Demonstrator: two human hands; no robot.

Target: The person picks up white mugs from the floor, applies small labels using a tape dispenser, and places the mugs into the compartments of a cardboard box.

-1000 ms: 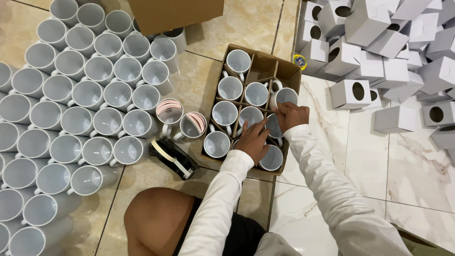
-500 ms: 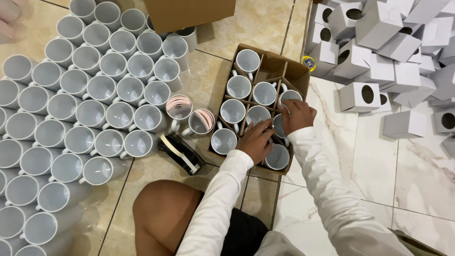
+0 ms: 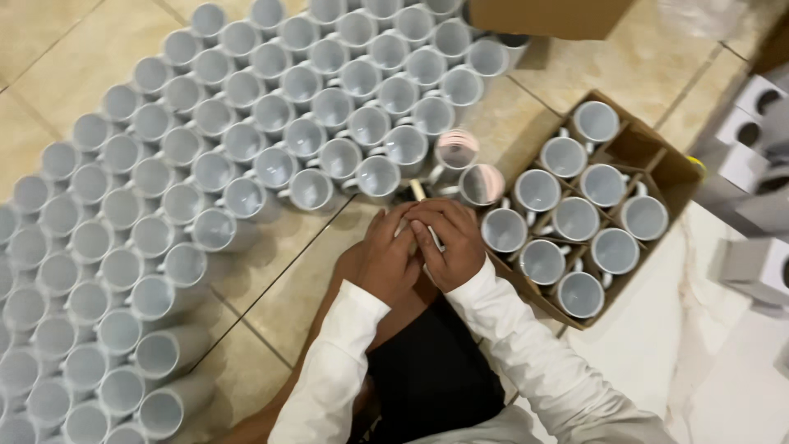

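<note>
My left hand (image 3: 386, 261) and my right hand (image 3: 449, 242) are pressed together above my knee, fingers curled over a small dark object that is mostly hidden. Only its pale tip (image 3: 417, 191) sticks out past my fingers. Just right of my hands stands an open cardboard box (image 3: 667, 164) with dividers, holding several white mugs (image 3: 575, 219). Two mugs with pinkish rims (image 3: 457, 151) stand on the floor just beyond my hands.
Rows of several white mugs (image 3: 246, 148) cover the tiled floor to the left and ahead. Another cardboard box (image 3: 551, 16) sits at the top edge. Small white boxes with round holes (image 3: 758, 265) lie at the right on pale marble tiles.
Both hands have left the mugs in the divided box and come together over the dark object on the floor. The view has swung left.
</note>
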